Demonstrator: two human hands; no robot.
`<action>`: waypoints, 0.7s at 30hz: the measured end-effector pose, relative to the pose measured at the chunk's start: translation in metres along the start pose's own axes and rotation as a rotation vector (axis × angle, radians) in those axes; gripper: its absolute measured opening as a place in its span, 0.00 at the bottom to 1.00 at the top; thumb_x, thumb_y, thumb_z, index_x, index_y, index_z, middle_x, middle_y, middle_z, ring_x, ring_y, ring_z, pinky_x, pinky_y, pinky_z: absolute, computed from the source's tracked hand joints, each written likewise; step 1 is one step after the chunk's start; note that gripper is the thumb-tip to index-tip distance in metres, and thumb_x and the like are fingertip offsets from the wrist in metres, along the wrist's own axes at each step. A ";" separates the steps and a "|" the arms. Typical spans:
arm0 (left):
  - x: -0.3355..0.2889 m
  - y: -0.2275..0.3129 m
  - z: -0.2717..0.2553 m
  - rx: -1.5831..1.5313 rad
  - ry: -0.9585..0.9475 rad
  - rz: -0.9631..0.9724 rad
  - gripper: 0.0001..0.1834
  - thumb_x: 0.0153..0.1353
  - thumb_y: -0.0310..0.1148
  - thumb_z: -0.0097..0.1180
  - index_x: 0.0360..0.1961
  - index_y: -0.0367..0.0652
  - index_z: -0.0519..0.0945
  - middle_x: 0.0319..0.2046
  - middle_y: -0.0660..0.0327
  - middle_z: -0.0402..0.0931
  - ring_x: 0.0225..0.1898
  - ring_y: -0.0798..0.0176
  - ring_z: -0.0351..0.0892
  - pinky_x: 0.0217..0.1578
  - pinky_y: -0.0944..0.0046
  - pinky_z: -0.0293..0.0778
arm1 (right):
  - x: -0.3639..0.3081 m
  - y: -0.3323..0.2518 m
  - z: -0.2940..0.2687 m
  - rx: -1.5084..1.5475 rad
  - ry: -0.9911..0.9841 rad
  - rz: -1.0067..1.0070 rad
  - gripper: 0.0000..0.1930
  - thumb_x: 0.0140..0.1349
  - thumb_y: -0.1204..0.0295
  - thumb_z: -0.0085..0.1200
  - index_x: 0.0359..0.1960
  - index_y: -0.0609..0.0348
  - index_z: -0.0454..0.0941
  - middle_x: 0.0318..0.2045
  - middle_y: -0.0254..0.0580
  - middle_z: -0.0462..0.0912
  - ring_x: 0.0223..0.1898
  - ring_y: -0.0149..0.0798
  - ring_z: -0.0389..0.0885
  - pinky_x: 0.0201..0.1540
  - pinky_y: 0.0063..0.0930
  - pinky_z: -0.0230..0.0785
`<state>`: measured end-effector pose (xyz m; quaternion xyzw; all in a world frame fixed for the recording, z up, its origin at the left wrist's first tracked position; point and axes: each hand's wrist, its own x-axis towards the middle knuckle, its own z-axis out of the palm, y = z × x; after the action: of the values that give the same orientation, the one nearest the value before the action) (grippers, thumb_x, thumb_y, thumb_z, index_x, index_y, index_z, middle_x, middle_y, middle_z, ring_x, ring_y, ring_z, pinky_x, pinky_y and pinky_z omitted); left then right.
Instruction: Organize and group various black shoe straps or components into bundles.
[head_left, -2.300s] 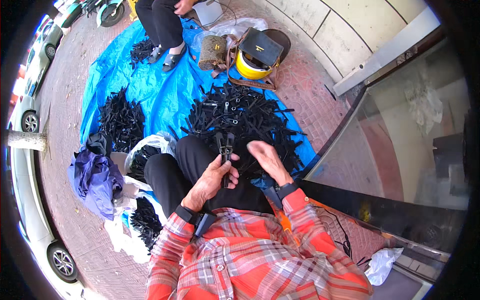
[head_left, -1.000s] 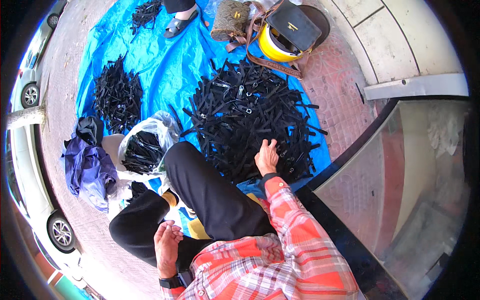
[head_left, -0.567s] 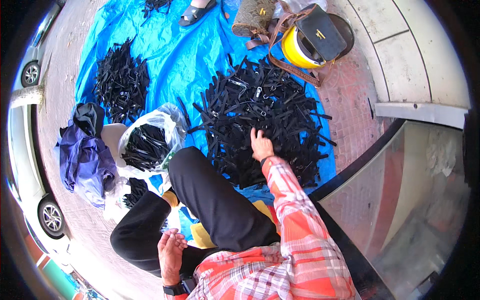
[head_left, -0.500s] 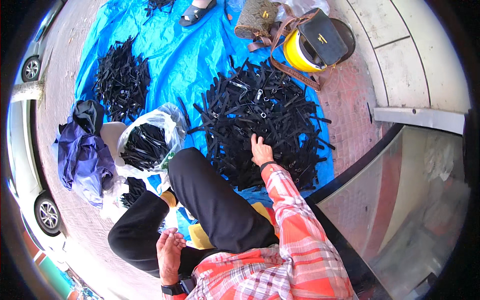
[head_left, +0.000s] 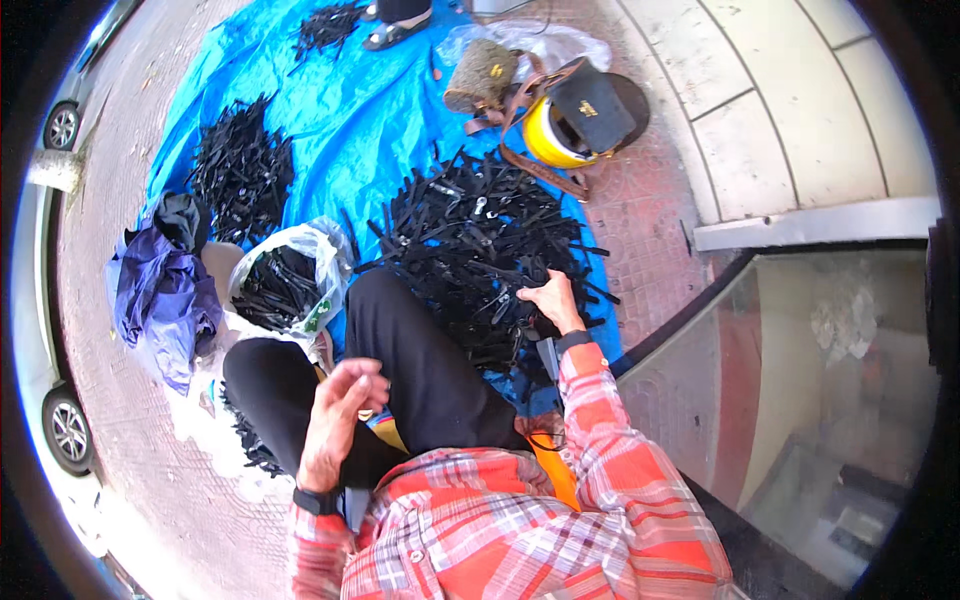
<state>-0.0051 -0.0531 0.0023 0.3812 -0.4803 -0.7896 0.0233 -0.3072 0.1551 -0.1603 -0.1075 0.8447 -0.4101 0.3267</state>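
A large heap of short black straps (head_left: 470, 230), some with small silvery metal fittings, lies on a blue tarp (head_left: 345, 120) in front of my knees. My right hand (head_left: 553, 300) is at the near right part of this heap, touching the straps, with thumb and forefinger apart. Raised over my lap, my left hand (head_left: 345, 400) has loosely bent fingers, a little blurred, and nothing shows in it. Beside my left knee stands a clear plastic bag (head_left: 335, 255) full of similar black strips.
Smaller black heaps (head_left: 240, 170) lie farther off on the tarp. Purple cloth (head_left: 165, 300) is bunched at the left. A yellow bucket (head_left: 545, 135) with a black bag (head_left: 590, 110) on it stands far right, near a brown handbag (head_left: 482, 75). A glass panel (head_left: 800, 400) is close to my right arm.
My right hand has shifted right along the heap, its fingers spreading. My left hand has risen from beside my lap, its fingers loosening. The whole view has shifted, and the other person's feet show more.
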 end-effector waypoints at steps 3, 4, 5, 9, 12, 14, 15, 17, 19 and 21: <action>0.042 0.015 0.023 0.207 -0.225 0.142 0.21 0.60 0.32 0.56 0.53 0.37 0.70 0.43 0.58 0.74 0.46 0.64 0.73 0.48 0.64 0.69 | -0.037 -0.028 -0.041 0.458 -0.074 -0.078 0.17 0.40 0.78 0.65 0.37 0.62 0.80 0.32 0.33 0.82 0.33 0.30 0.78 0.40 0.25 0.70; 0.059 0.015 0.032 0.300 -0.309 0.222 0.26 0.58 0.33 0.59 0.56 0.37 0.68 0.49 0.56 0.72 0.53 0.61 0.71 0.54 0.61 0.66 | -0.053 -0.043 -0.053 0.544 -0.109 -0.108 0.17 0.40 0.79 0.65 0.37 0.61 0.80 0.33 0.33 0.82 0.33 0.30 0.78 0.40 0.25 0.69; 0.072 0.022 0.049 0.431 -0.348 0.319 0.31 0.56 0.35 0.62 0.58 0.36 0.65 0.53 0.55 0.69 0.55 0.60 0.68 0.55 0.60 0.66 | -0.067 -0.053 -0.063 0.552 -0.085 -0.121 0.17 0.40 0.79 0.65 0.37 0.61 0.80 0.33 0.33 0.82 0.33 0.30 0.78 0.40 0.25 0.69; 0.122 0.019 0.115 0.704 -0.580 0.601 0.50 0.47 0.39 0.70 0.66 0.37 0.52 0.62 0.51 0.58 0.63 0.56 0.58 0.60 0.59 0.60 | -0.114 -0.096 -0.076 0.630 -0.195 -0.190 0.19 0.40 0.80 0.63 0.39 0.61 0.79 0.33 0.32 0.81 0.34 0.29 0.77 0.41 0.25 0.69; 0.124 0.004 0.153 0.410 -0.915 0.395 0.52 0.47 0.38 0.70 0.67 0.36 0.49 0.60 0.54 0.61 0.61 0.59 0.61 0.59 0.62 0.62 | -0.132 -0.125 -0.071 0.629 -0.264 -0.302 0.17 0.43 0.80 0.60 0.39 0.61 0.78 0.33 0.33 0.81 0.34 0.29 0.78 0.40 0.23 0.70; 0.111 -0.016 0.165 0.052 -0.896 0.163 0.40 0.47 0.28 0.68 0.60 0.37 0.61 0.51 0.59 0.68 0.53 0.65 0.68 0.53 0.64 0.68 | -0.126 -0.114 -0.063 0.659 -0.221 -0.227 0.15 0.45 0.80 0.59 0.38 0.62 0.78 0.32 0.34 0.81 0.32 0.29 0.78 0.38 0.23 0.70; 0.113 -0.033 0.163 -0.048 -0.816 0.117 0.35 0.48 0.26 0.68 0.57 0.38 0.65 0.49 0.61 0.70 0.51 0.66 0.70 0.51 0.65 0.70 | -0.129 -0.127 -0.054 0.717 -0.204 -0.297 0.13 0.46 0.80 0.58 0.36 0.62 0.78 0.31 0.34 0.81 0.31 0.28 0.78 0.36 0.22 0.71; 0.101 -0.045 0.168 -0.168 -0.640 0.091 0.25 0.49 0.23 0.66 0.49 0.40 0.72 0.40 0.63 0.76 0.41 0.66 0.77 0.45 0.65 0.75 | -0.123 -0.118 -0.043 0.618 -0.167 -0.369 0.13 0.47 0.77 0.61 0.37 0.62 0.78 0.31 0.33 0.81 0.31 0.28 0.78 0.36 0.24 0.71; 0.094 -0.046 0.156 -0.245 -0.608 -0.007 0.24 0.49 0.22 0.65 0.48 0.40 0.72 0.39 0.62 0.77 0.39 0.65 0.79 0.42 0.64 0.77 | -0.124 -0.120 -0.042 0.510 -0.162 -0.348 0.14 0.49 0.72 0.65 0.37 0.61 0.77 0.29 0.31 0.79 0.29 0.27 0.77 0.34 0.23 0.70; 0.091 -0.046 0.149 -0.342 -0.528 -0.132 0.20 0.50 0.19 0.62 0.45 0.39 0.73 0.34 0.60 0.78 0.32 0.63 0.81 0.35 0.63 0.80 | -0.126 -0.122 -0.054 0.460 -0.139 -0.162 0.13 0.51 0.68 0.65 0.35 0.57 0.75 0.25 0.28 0.76 0.20 0.21 0.73 0.19 0.17 0.61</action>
<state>-0.1476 0.0448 -0.0491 0.1839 -0.3045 -0.9303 -0.0896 -0.2556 0.1672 0.0159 -0.1255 0.6935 -0.6079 0.3658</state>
